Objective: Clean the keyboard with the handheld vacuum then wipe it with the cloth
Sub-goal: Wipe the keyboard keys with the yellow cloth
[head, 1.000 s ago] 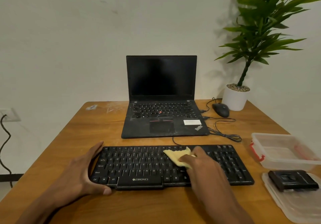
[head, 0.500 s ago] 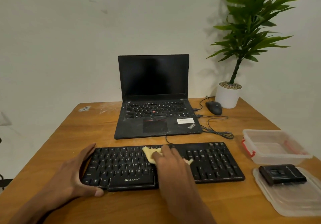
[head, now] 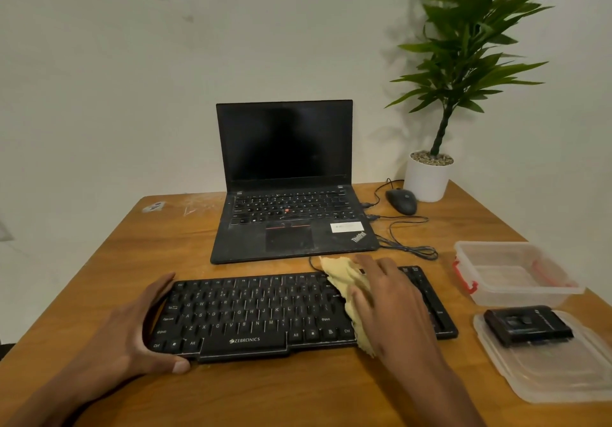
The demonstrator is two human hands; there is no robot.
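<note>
A black Zebronics keyboard lies on the wooden table in front of me. My left hand grips its left end, thumb on the front edge and fingers round the back. My right hand lies flat on a crumpled yellow cloth and presses it onto the right part of the keys. The cloth sticks out beyond the hand at the keyboard's back edge and front edge. A small black handheld device, apparently the vacuum, rests on a clear lid to the right.
An open black laptop stands just behind the keyboard. A mouse, its looped cable and a white potted plant sit at the back right. A clear plastic container with red clips is right of the keyboard.
My right hand slid the cloth left towards the keyboard's middle, then back right to the right part of the keys. My left hand kept its hold on the left end.
</note>
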